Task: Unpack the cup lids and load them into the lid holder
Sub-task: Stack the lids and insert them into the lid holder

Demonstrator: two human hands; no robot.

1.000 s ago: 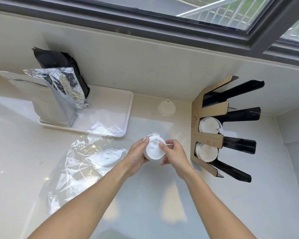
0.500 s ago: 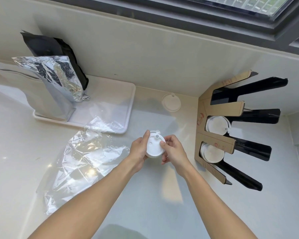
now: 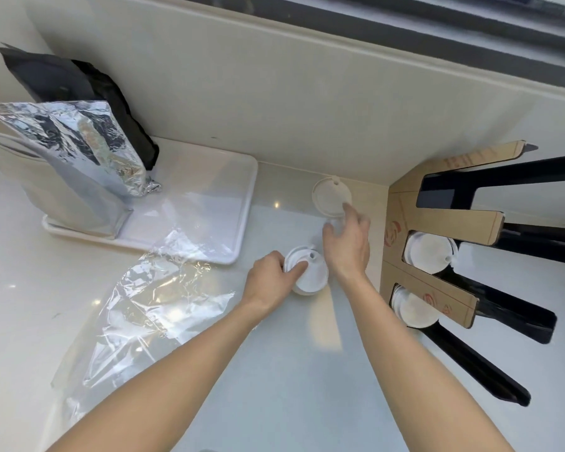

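My left hand [image 3: 269, 280] grips a short stack of white cup lids [image 3: 309, 275] just above the counter. My right hand [image 3: 348, 241] is off the stack, fingers spread and blurred, its fingertips at the near edge of a single white lid [image 3: 328, 195] lying on the counter by the wall. The lid holder [image 3: 437, 216], brown card with black slots, stands at the right. Its two lower slots each hold white lids [image 3: 429, 252] [image 3: 413, 308]; the upper slot looks empty.
Crumpled clear plastic wrap [image 3: 150, 308] lies on the counter at the left. Behind it a white tray [image 3: 238, 203] carries a silver foil bag [image 3: 79, 138] and a black bag [image 3: 66, 79]. The wall and window ledge run along the back.
My right hand let go of the lid stack and moved up and away to the single lid by the wall. The left hand still holds the stack, now lower.
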